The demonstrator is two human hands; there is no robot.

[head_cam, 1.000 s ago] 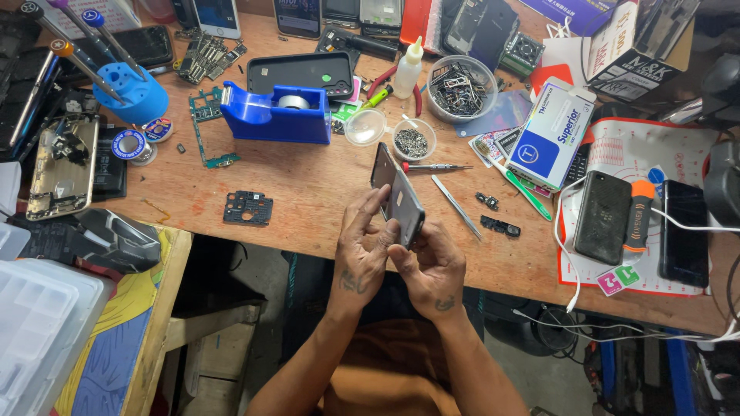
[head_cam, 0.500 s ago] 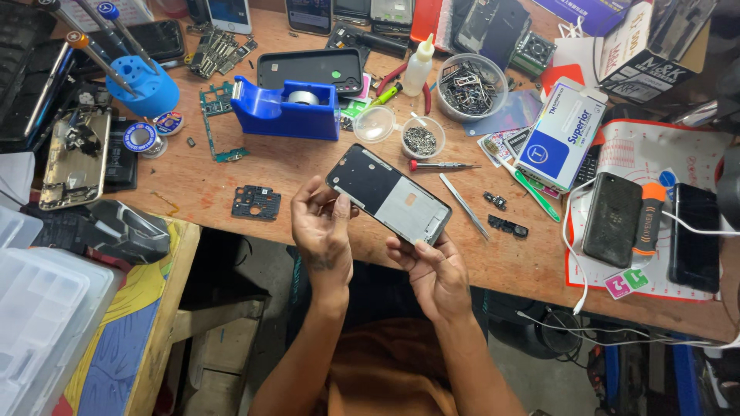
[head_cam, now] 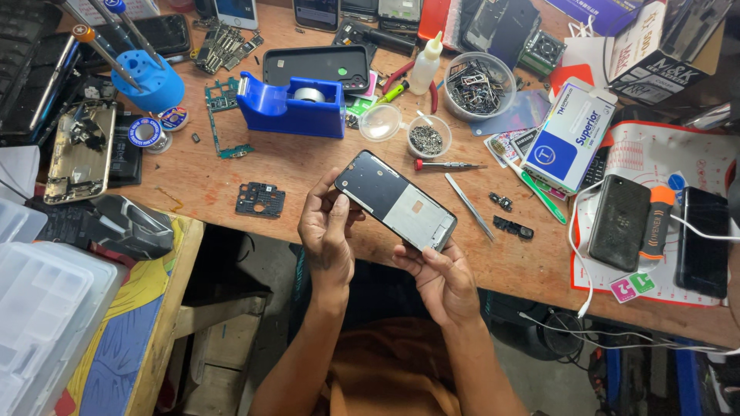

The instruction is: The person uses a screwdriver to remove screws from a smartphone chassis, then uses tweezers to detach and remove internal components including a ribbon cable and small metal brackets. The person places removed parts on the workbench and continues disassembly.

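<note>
We hold the stripped phone frame above the bench edge, left hand and right hand pinching its ends, its board and screws lying apart, unassembled.

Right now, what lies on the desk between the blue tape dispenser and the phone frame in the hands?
In the head view, only bare wooden desk lies between the tape dispenser and the phone frame.
</note>
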